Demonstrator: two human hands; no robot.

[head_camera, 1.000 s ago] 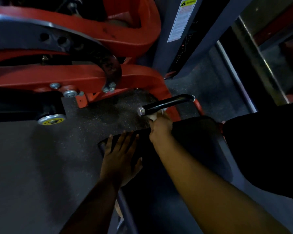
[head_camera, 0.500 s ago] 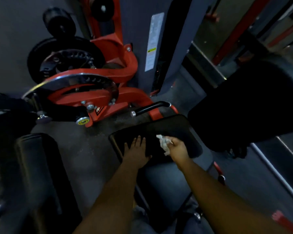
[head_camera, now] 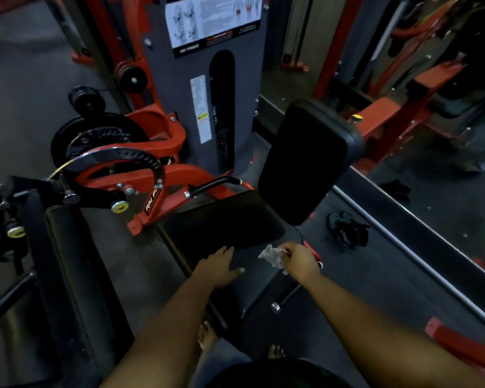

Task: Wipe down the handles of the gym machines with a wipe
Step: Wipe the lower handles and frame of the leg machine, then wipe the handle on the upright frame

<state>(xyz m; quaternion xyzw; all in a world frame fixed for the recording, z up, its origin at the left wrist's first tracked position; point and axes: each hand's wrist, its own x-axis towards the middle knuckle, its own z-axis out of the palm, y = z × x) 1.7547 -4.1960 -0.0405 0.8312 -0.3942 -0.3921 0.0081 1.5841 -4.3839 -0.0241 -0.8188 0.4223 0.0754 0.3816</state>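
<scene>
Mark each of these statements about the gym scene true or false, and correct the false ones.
1. The right hand pinches a crumpled white wipe. True.
2. The left hand grips the black side handle with the chrome end cap. False: it rests flat on the near edge of the black padded seat; the handle lies untouched beyond the seat.
3. The wipe is pressed against the black padded backrest. False: it is held near the seat's front right corner, apart from the backrest.
4. A pair of dark sandals lies on the floor right of the seat. True.
</scene>
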